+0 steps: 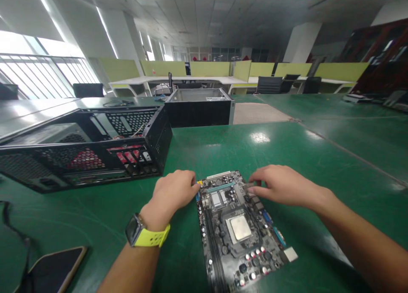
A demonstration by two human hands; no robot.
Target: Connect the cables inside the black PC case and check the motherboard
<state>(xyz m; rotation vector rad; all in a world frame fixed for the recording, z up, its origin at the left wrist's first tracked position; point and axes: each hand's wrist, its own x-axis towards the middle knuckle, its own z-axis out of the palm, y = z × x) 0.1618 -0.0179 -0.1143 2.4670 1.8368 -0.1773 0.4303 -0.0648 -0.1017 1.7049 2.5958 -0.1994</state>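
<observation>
A computer motherboard (223, 242) lies on the green table in front of me, slightly turned. Its bare processor (239, 227) shows as a pale metal square in the socket. At the board's far left corner, my left hand (175, 190) is closed on the edge, thumb by the blue and yellow connectors. On the opposite side, my right hand (279, 184) pinches the edge near the metal ports, with thumb and fingers curled. The fingertips are partly hidden on both hands. A smartwatch with a yellow-green strap (149, 237) is on my left wrist.
An open black computer case (137, 170) lies on its side at the left. Behind it stands another case (199, 114). A phone (57, 269) and a black cable (15, 229) are at the near left. Desks with green partitions (210, 69) and chairs stand farther back.
</observation>
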